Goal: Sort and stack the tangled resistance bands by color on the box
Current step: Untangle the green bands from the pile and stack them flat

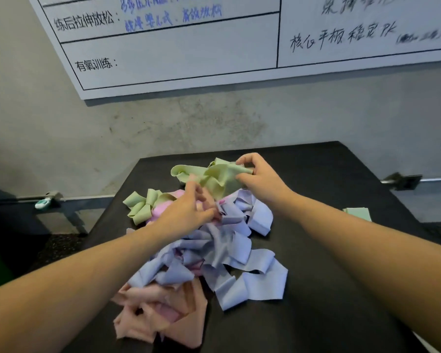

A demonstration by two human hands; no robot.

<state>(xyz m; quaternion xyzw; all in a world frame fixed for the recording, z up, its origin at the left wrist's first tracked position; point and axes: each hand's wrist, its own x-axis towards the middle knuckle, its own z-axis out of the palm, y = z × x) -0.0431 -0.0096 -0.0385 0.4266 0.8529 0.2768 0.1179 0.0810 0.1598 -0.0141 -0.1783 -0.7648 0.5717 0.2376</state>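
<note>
Two hands work mid-frame on the box (316,200): right hand (259,174) pinches the green band (214,178), which should lift slowly while left hand (186,212), fingers loose, pins the tangle (214,245).

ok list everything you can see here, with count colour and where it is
green bands: count unclear, light green, far end of the pile, one lifted by the right hand
second green clump: tangled, light green, left side of the pile
pink band: bright pink, mostly hidden under the left hand
lavender bands: many, tangled, middle and right of the pile
peach bands: several, near end of the pile
folded green piece: one, pale mint, right edge of the box
box: one, black, under everything
whiteboard: one, white with handwriting, on the wall behind
left hand: fingers digging into the pile's middle, grip unclear
right hand: pinching the lifted green band
</note>
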